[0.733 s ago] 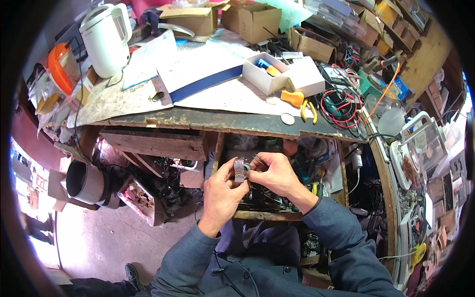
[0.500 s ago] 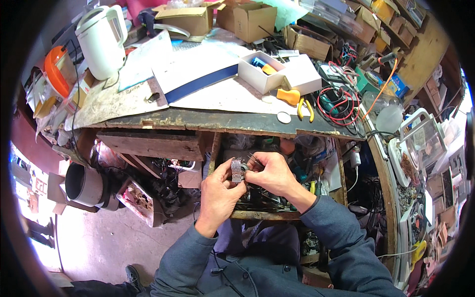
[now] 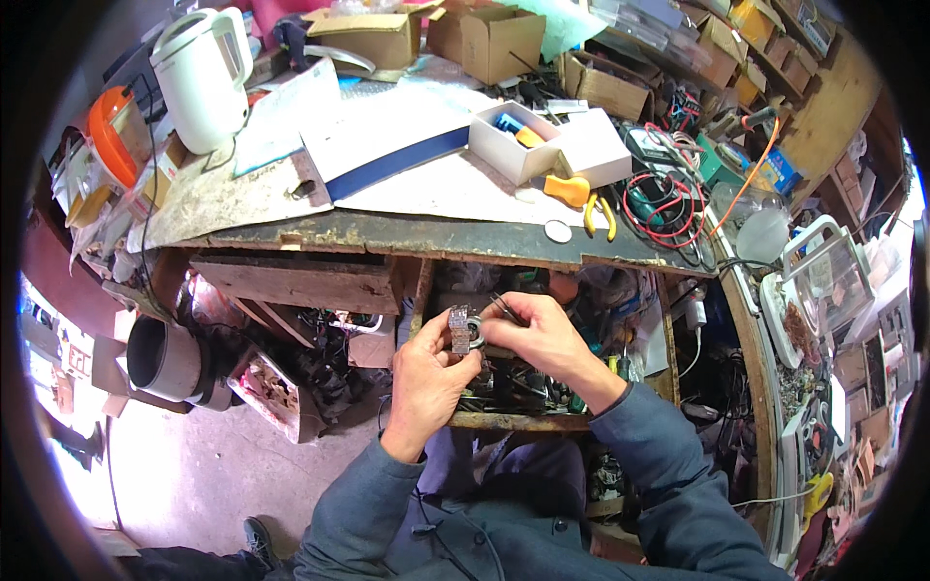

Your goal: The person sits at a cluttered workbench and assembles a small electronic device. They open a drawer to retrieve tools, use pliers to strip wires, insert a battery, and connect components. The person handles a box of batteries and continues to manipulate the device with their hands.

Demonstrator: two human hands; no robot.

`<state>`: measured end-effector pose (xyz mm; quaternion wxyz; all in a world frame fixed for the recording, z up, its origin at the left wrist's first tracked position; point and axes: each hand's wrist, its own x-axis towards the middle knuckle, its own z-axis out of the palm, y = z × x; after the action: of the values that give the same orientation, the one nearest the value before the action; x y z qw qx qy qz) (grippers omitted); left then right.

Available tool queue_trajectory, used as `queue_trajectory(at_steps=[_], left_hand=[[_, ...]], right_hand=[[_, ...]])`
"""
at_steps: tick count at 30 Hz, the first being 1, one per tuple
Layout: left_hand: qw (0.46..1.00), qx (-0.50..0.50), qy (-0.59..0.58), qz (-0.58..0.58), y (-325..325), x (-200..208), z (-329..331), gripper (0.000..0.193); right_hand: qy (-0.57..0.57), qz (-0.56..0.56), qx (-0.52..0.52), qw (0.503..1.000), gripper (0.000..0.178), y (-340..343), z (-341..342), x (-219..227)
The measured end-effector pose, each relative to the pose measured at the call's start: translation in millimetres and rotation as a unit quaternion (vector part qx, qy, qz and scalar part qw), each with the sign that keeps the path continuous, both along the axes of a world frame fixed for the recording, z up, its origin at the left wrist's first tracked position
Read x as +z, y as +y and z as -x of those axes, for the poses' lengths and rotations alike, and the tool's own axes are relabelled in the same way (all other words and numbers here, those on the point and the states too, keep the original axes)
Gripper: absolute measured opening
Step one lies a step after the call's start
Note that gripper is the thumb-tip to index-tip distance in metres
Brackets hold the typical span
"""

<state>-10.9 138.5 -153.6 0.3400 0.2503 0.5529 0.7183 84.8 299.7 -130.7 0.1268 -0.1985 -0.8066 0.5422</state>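
Observation:
Above the pulled-out drawer (image 3: 504,420), I hold up a silver metal-link wristwatch (image 3: 458,334) in my left hand (image 3: 424,387), thumb and fingers closed on its band. Its round case faces my right hand (image 3: 539,339), just beside it. Thin dark tweezers (image 3: 505,307) stick out from the curled fingers of that hand. Where their tips meet the watch is too small to make out. Beneath both hands, the drawer is crammed with small tools and parts.
The worn bench (image 3: 387,230) runs just beyond the drawer. On it lie an open white box (image 3: 504,145), yellow-handled pliers (image 3: 600,217), a round white disc (image 3: 557,231) and red and black test leads (image 3: 668,203). A white electric jug (image 3: 199,82) stands at the far left.
My right hand has shifted slightly right, away from the watch, and the tweezers now show more above its fingers. The watch has turned a little, showing more of its round case.

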Motion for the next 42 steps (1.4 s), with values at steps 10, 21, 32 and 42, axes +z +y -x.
queue_trajectory(at_steps=[10, 21, 32, 42], left_hand=[[0.997, 0.036, -0.064, -0.036, 2, 2, 4, 0.054], [0.996, 0.042, -0.057, -0.045, 3, 0, 2, 0.039], [0.997, 0.036, -0.055, -0.043, 1, -3, 4, 0.042], [0.998, 0.035, -0.048, -0.035, 0, -2, 4, 0.043]], right_hand=[[0.109, 0.284, 0.037, 0.952, 0.013, 15, -12, 19], [0.197, 0.327, 0.048, 0.923, 0.019, 14, -12, 11], [0.225, 0.134, 0.028, 0.965, 0.009, -2, -10, 11], [0.248, -0.224, 0.076, 0.939, 0.023, -3, -8, 15]])
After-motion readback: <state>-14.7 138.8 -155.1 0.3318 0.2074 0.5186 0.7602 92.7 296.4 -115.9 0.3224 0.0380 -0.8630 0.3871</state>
